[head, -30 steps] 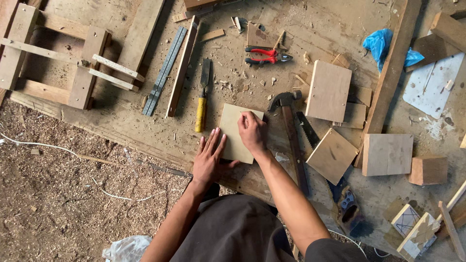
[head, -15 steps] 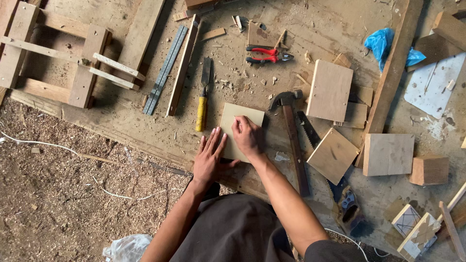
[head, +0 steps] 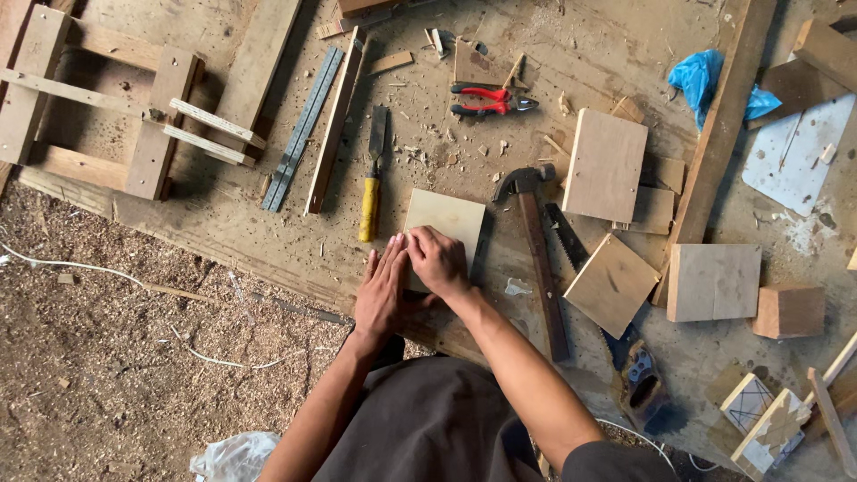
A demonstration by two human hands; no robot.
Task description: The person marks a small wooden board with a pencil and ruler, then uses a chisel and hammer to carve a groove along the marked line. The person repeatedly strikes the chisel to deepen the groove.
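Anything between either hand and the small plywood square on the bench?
Nothing visible. The right hand rests directly on the plywood square, covering its near edge. The left hand lies flat beside it at the near-left corner. The yellow-handled chisel and hammer lie off to either side.

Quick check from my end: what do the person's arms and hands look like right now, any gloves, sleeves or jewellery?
Both are bare: the left hand and right hand have no gloves, and no rings or watch show. The forearms are uncovered too. A short dark sleeve edge shows only at the right upper arm, matching the dark brown garment below.
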